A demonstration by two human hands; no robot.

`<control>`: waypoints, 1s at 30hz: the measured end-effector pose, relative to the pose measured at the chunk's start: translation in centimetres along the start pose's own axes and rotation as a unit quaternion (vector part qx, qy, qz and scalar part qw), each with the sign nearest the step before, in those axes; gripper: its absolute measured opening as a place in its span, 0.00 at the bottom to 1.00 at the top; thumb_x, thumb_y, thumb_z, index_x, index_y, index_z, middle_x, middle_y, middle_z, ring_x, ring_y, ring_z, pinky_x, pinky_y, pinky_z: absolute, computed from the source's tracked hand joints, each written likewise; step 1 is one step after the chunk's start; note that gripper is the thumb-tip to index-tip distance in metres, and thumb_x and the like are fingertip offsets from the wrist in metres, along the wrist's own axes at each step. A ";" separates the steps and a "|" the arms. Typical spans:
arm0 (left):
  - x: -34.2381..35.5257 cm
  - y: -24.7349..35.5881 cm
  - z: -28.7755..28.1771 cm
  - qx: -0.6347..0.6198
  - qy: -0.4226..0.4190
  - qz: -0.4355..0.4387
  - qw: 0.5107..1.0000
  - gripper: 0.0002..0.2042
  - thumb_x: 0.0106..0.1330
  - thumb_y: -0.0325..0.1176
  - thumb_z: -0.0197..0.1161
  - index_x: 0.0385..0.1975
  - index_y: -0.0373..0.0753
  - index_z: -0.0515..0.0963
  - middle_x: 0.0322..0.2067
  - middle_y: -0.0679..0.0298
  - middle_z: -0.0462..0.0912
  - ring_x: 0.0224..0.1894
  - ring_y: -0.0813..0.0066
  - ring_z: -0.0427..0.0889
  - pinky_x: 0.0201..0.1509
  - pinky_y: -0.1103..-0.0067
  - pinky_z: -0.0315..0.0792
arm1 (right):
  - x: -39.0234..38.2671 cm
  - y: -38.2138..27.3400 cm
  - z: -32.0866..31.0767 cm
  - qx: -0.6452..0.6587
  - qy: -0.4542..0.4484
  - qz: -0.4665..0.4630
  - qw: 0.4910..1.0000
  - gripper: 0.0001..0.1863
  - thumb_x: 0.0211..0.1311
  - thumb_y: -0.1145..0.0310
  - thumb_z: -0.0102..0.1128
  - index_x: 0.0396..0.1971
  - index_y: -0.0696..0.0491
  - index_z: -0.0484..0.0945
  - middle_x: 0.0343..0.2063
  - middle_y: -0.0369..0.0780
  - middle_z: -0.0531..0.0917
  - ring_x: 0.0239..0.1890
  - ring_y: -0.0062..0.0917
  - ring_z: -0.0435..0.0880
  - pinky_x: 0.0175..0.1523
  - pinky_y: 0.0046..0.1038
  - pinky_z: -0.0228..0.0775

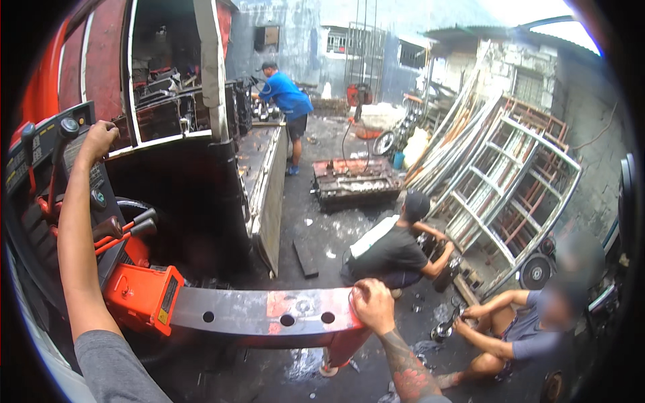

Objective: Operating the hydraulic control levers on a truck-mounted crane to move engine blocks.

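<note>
My left arm reaches up across a control panel (101, 181). At its upper edge my left hand (101, 139) is closed, with curled fingers; what is in them, if anything, is hidden. Just left of that hand stands a lever with a round black knob (68, 127). My tattooed right arm comes in from below. My right hand (374, 305) grips the right end of a grey metal beam (255, 311) with several round holes and worn red paint, its fingers curled over the edge. An orange box (144, 295) adjoins the beam's left end.
Black-handled levers (138, 221) rise above the box. One person in blue (285, 94) stands by a truck bed; two people, in black (390, 252) and grey (531, 336), crouch or sit handling parts at right. An engine block (356, 185) lies behind them; metal frames (510, 181) lean against the wall.
</note>
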State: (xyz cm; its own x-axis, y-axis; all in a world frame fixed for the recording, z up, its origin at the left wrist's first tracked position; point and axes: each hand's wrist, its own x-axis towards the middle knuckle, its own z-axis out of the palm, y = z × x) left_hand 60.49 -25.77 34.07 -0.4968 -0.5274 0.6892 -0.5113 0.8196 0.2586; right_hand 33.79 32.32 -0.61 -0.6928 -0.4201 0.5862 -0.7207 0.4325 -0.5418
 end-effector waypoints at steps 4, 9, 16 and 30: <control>-0.2 0.7 0.1 0.026 -0.026 -0.029 0.999 0.15 0.65 0.36 0.56 0.36 0.28 0.83 0.23 0.50 0.83 0.22 0.58 0.83 0.31 0.66 0.79 | -0.1 0.4 0.1 -0.015 -0.001 -0.018 1.000 0.10 0.58 0.61 0.63 0.34 0.51 0.83 0.37 0.41 0.84 0.44 0.39 0.81 0.50 0.39 0.72; -1.5 2.5 -0.3 0.074 0.044 -0.026 0.996 0.14 0.62 0.35 0.57 0.35 0.29 0.84 0.36 0.40 0.84 0.45 0.45 0.84 0.56 0.62 0.75 | -0.1 0.2 0.2 -0.014 -0.012 0.009 1.000 0.11 0.58 0.59 0.62 0.34 0.49 0.85 0.39 0.41 0.85 0.45 0.39 0.82 0.52 0.40 0.72; -1.5 2.9 -0.7 0.060 0.037 -0.026 0.997 0.15 0.62 0.35 0.56 0.38 0.28 0.84 0.33 0.41 0.85 0.39 0.48 0.85 0.50 0.63 0.78 | -0.1 0.0 0.1 -0.023 -0.009 -0.011 1.000 0.11 0.58 0.60 0.62 0.34 0.51 0.84 0.38 0.41 0.84 0.44 0.40 0.81 0.51 0.41 0.71; 0.5 0.0 -0.2 0.020 -0.023 -0.007 1.000 0.16 0.65 0.37 0.55 0.34 0.28 0.82 0.26 0.50 0.84 0.28 0.62 0.84 0.35 0.70 0.76 | 0.0 -0.6 -0.2 -0.007 0.002 -0.009 1.000 0.09 0.59 0.64 0.61 0.34 0.53 0.82 0.38 0.41 0.84 0.44 0.38 0.82 0.50 0.38 0.71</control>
State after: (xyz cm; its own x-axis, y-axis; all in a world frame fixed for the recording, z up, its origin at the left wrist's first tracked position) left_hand 60.39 -25.99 34.59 -0.5211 -0.5485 0.6539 -0.5447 0.8036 0.2400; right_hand 34.18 32.20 -0.17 -0.6801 -0.4250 0.5974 -0.7321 0.4359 -0.5234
